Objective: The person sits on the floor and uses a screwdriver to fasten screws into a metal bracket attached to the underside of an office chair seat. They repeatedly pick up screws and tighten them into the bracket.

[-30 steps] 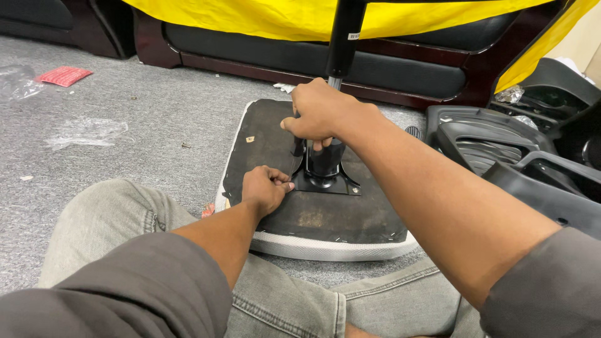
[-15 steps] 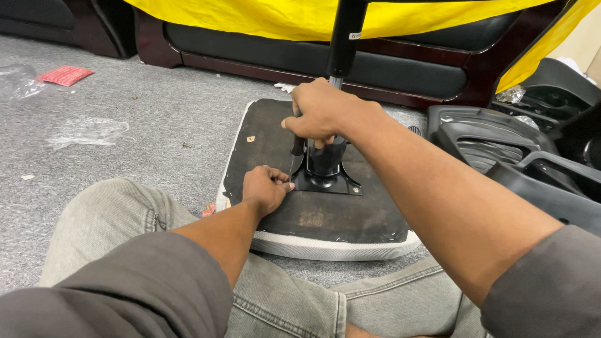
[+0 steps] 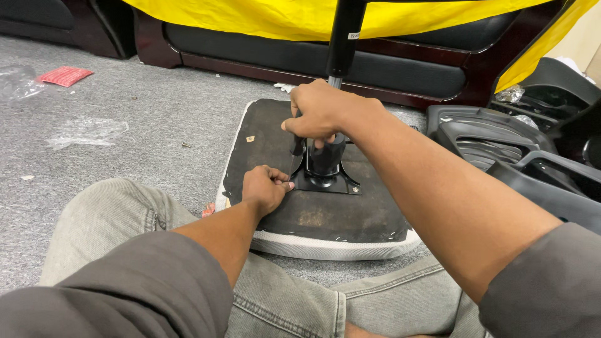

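Two hands work over an upturned seat pad (image 3: 350, 219) lying on the grey carpet (image 3: 144, 125), just past our knees. Our right hand (image 3: 328, 112) is closed around the top of a black mechanism (image 3: 325, 156) that stands upright on a black plate (image 3: 325, 183) fixed near the middle of the pad; the fingers wrap fully round it, so we cannot see what lies under the palm. A black pole (image 3: 344, 37) rises from behind that hand toward the far edge of view, with a small white label high on its side. Our left hand (image 3: 266, 188) rests on the pad just left of the plate, fingers curled in and the thumb pressed to the fingertips; whether it pinches something small there, we cannot tell.

The pad shows a dark underside with a pale stapled rim on its near edge and a small pale tag near its far left corner.

Far left on the carpet lies a flat red packet (image 3: 66, 75), rectangular, and beside it, at the very edge, a crumpled clear bag (image 3: 15, 81). Nearer, another clear plastic wrapper (image 3: 87, 131) lies flat, well apart from the pad. Across the far side runs a dark sofa (image 3: 400, 69) under a yellow sheet (image 3: 263, 15). To the right sit stacked black plastic parts (image 3: 494, 144).
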